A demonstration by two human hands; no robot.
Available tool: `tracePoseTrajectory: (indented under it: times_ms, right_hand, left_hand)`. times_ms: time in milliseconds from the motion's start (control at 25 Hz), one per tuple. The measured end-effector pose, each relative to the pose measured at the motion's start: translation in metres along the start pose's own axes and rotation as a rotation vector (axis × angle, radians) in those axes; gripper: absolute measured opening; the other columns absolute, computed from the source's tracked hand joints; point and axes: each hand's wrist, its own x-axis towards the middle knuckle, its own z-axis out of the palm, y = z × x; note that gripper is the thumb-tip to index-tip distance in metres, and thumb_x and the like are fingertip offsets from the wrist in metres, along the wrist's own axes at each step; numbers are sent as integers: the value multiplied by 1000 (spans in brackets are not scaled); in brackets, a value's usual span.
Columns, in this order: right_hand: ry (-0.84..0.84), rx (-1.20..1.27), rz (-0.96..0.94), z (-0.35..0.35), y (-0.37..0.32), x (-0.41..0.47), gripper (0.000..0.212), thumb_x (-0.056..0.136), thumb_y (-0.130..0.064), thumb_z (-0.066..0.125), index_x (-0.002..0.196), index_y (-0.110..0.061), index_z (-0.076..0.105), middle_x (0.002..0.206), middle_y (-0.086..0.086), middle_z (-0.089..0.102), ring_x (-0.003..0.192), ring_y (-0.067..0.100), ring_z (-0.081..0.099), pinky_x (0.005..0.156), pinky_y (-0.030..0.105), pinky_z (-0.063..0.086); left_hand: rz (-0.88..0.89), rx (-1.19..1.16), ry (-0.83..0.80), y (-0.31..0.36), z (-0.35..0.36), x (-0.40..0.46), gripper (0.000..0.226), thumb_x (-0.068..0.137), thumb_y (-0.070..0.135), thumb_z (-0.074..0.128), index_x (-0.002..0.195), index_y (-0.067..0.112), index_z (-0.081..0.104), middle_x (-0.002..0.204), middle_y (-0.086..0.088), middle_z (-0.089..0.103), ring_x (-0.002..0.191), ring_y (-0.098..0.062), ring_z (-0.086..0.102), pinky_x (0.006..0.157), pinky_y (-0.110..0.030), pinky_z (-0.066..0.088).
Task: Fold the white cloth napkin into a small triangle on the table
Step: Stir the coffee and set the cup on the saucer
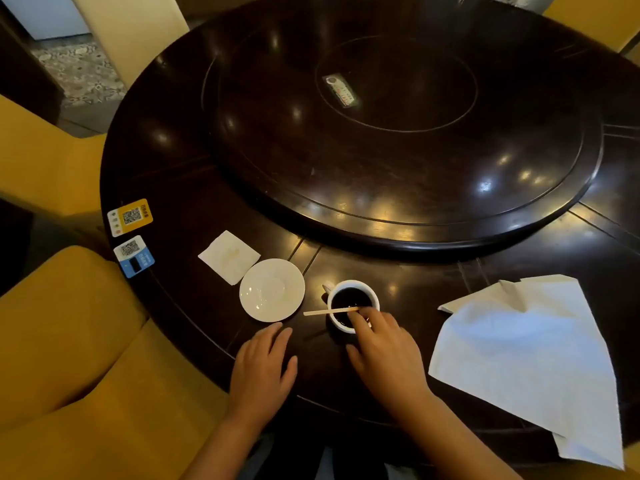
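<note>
The white cloth napkin (526, 358) lies loosely spread on the dark round table (194, 306) at the right. One corner is flipped over at its top and its lower end hangs past the table's edge. Neither hand touches it. My right hand (384, 355) reaches over a white cup of dark liquid (351, 301), left of the napkin. Its fingertips meet the right end of a wooden stirrer (329, 311) lying across the cup's rim; I cannot see whether they grip it. My left hand (263, 368) rests palm down on the table with its fingers apart, holding nothing.
An empty white saucer (272, 289) sits left of the cup, with a small paper napkin (228, 256) beyond it. Two QR code cards (131, 216) (134, 256) lie at the table's left edge. A big turntable (398, 133) fills the middle. Yellow chairs (69, 358) stand at the left.
</note>
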Motion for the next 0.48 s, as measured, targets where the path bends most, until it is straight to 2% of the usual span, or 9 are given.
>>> tracePoseTrajectory:
  times_ms: [80, 120, 240, 360, 480]
  right_hand:
    - [43, 23, -32, 6, -6, 22, 59, 60, -27, 84, 113, -13, 62, 105, 9, 67, 89, 25, 65, 58, 32, 56]
    - [50, 8, -51, 10, -7, 31, 62, 62, -27, 83, 118, -14, 60, 109, 11, 65, 95, 27, 64, 64, 35, 57]
    - [6, -32, -82, 26, -6, 48, 63, 66, -28, 80, 123, -17, 55, 119, 15, 61, 108, 33, 58, 79, 41, 54]
    - [-13, -52, -124, 36, -7, 53, 54, 64, -23, 82, 114, -15, 62, 108, 14, 66, 99, 32, 62, 77, 44, 54]
    - [-25, -14, -171, 41, -8, 57, 40, 65, -16, 81, 103, -13, 68, 93, 11, 69, 85, 30, 63, 69, 42, 55]
  left_hand:
    - [-44, -14, -46, -1, 9, 4, 49, 95, 46, 27, 127, 16, 49, 132, -9, 51, 122, -23, 45, 94, -39, 41]
    - [-33, 2, -45, -4, 18, 4, 52, 95, 47, 22, 130, 17, 45, 137, -10, 45, 127, -23, 39, 97, -41, 38]
    - [-1, 43, -83, -10, 42, 2, 55, 88, 44, 35, 137, 19, 38, 145, -10, 32, 134, -27, 28, 103, -49, 30]
    - [33, 72, -120, -13, 54, 0, 61, 85, 47, 39, 140, 22, 33, 148, -9, 26, 137, -28, 23, 110, -53, 20]
    - [34, 92, -180, -15, 61, 1, 64, 84, 51, 40, 141, 23, 34, 149, -8, 26, 139, -27, 20, 107, -54, 14]
